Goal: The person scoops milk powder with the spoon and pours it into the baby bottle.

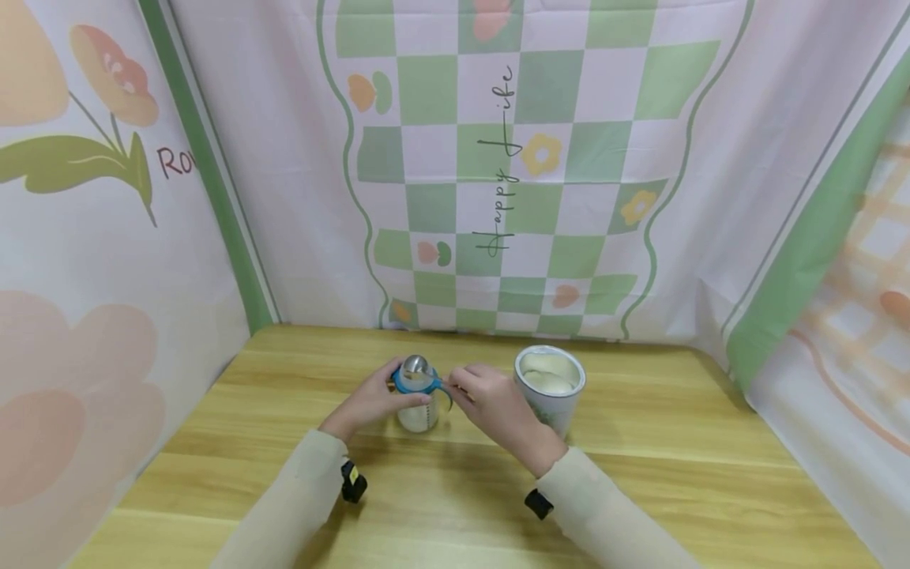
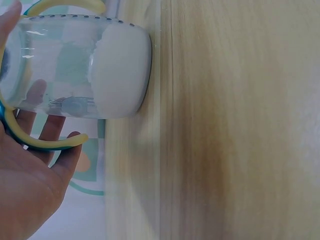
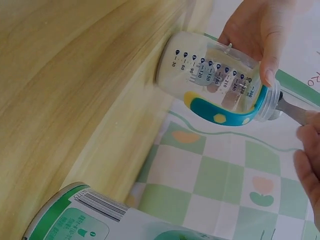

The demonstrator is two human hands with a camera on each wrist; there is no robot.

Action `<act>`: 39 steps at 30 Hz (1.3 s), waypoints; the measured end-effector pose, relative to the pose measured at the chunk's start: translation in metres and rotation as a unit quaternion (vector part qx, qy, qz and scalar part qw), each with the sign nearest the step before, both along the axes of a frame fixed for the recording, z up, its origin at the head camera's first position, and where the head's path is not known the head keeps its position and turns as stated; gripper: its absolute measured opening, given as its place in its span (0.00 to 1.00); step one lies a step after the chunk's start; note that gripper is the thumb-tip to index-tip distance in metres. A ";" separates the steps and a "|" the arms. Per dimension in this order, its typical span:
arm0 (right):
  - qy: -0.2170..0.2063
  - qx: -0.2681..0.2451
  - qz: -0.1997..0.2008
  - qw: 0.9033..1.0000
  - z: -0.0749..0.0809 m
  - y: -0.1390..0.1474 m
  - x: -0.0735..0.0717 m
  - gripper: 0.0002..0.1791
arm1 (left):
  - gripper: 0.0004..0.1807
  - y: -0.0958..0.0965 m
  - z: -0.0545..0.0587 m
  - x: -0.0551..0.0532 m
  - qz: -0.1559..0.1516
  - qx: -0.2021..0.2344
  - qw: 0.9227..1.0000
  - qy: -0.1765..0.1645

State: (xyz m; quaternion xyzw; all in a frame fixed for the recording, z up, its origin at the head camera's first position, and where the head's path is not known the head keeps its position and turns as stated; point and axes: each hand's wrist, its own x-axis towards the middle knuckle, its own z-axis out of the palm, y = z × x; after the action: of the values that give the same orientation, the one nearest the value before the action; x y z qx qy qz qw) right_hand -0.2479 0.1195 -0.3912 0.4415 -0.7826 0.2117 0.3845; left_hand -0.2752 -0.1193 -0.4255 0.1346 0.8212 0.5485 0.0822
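A clear baby bottle (image 1: 418,417) with blue and yellow side handles stands upright on the table, its top uncapped. White powder (image 2: 122,70) fills its lower part. My left hand (image 1: 373,401) grips the bottle near its neck, thumb in front and fingers behind. Between the thumb and fingers of my right hand (image 1: 498,405) is a metal spoon (image 3: 291,111), pinched by its handle. The spoon's bowl is over the bottle's mouth in the head view. Printed measuring marks run up the bottle's side in the right wrist view.
To the right of the bottle, close by my right wrist, stands an open can (image 1: 546,409) with pale powder (image 1: 549,381) inside. The wooden table (image 1: 455,506) ends at a patterned cloth (image 1: 490,197) behind, with more cloth at both sides.
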 end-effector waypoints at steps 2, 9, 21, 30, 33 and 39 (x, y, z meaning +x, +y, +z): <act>0.001 0.000 0.000 1.000 0.000 0.000 0.000 0.13 | 0.43 0.000 0.000 0.000 0.000 0.001 1.000 0.000; -0.008 0.006 -0.005 1.000 0.002 0.001 0.000 0.08 | 0.45 -0.001 -0.001 -0.001 -0.006 0.002 1.000 -0.005; -0.144 -0.063 0.000 0.988 0.009 -0.003 -0.005 0.05 | 0.46 -0.003 -0.001 -0.001 -0.007 0.002 1.000 -0.006; -0.293 -0.160 0.001 0.943 0.018 -0.002 -0.003 0.03 | 0.45 -0.001 -0.001 -0.001 -0.001 0.001 1.000 -0.006; -0.337 -0.177 -0.006 0.925 0.021 0.000 -0.002 0.03 | 0.45 -0.001 0.000 0.000 -0.001 -0.002 1.000 -0.006; -0.407 -0.211 -0.005 0.889 0.027 0.005 -0.002 0.06 | 0.43 0.000 0.000 -0.001 -0.003 -0.004 1.000 -0.003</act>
State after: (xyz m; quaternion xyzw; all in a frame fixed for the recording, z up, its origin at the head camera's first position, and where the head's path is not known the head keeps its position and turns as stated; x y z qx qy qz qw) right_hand -0.2499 0.1247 -0.3641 0.2216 -0.8094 0.5309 0.1178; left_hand -0.2762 -0.1196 -0.4257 0.1351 0.8225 0.5457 0.0867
